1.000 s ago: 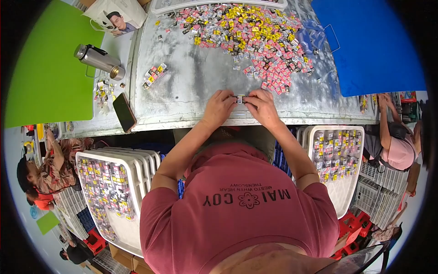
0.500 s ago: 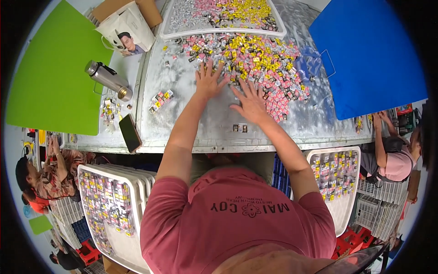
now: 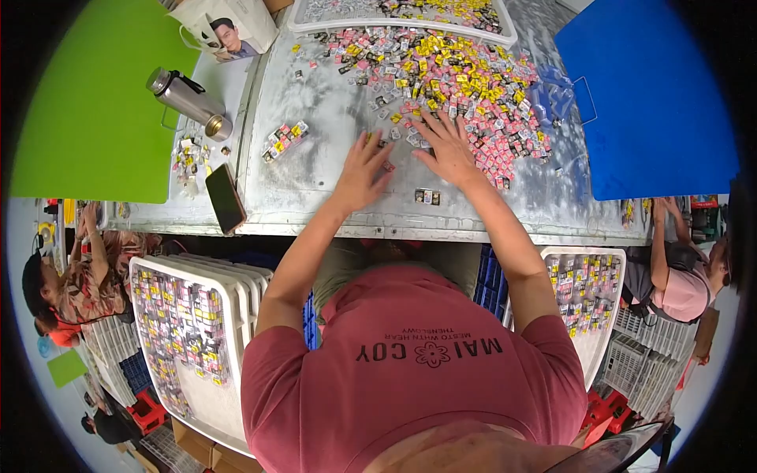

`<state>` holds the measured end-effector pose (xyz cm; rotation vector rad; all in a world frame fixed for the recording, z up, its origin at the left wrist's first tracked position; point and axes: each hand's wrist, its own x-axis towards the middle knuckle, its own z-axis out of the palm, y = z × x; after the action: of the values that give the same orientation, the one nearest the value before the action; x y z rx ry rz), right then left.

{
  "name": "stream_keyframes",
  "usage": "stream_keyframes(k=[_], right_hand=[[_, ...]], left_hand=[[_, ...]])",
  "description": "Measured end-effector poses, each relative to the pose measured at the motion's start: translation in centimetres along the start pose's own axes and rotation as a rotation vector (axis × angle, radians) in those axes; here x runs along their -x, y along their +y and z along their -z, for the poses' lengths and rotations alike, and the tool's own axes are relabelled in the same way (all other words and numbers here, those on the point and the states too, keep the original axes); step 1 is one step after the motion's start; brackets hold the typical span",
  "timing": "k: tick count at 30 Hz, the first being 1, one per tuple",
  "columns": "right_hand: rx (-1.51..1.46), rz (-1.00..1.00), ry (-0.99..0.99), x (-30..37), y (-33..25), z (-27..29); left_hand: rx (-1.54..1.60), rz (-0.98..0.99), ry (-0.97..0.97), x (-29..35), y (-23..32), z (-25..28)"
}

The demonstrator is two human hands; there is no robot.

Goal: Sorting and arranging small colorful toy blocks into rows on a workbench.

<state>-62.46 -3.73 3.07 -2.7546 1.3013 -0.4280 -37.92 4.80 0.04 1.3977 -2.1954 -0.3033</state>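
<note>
On the grey flat-topped table (image 3: 315, 189), we find a broad heap of small pink, yellow, black and white blocks (image 3: 473, 79). Behind it we see a white rectangular plastic tray (image 3: 509, 35); to its right, a blue rectangular board (image 3: 654, 102); before it, a short row of small black-and-white blocks (image 3: 427, 196). At left, we locate a silver cylindrical metal flask (image 3: 189, 98) behind a black rectangular phone (image 3: 225, 199).

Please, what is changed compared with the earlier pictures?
The left grip and right grip released the row of small blocks onto the table and moved forward to the pile; the left then drew partway back. Smartphone and steel flask stayed put.
</note>
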Motion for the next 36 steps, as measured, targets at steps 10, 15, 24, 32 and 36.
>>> stream_keyframes(k=[10,15,24,32,36], right_hand=[[-0.536,0.230,0.046,-0.1,-5.3,-0.4],[-0.511,0.256,0.020,0.1,-5.7,-0.9],[-0.267,0.034,0.096,-0.1,-4.6,-0.1],[-0.204,0.208,0.116,-3.2,-5.9,-2.4],[-0.260,0.143,0.086,-3.9,-6.2,-3.1]], left_hand=[[0.196,0.059,0.263,0.3,-2.0,0.6],[0.179,0.104,0.295,1.5,-1.7,0.3],[0.292,0.200,0.353,2.6,-0.5,0.8],[0.242,0.484,0.355,2.7,0.7,0.8],[0.228,0.489,0.388,2.3,0.9,0.8]])
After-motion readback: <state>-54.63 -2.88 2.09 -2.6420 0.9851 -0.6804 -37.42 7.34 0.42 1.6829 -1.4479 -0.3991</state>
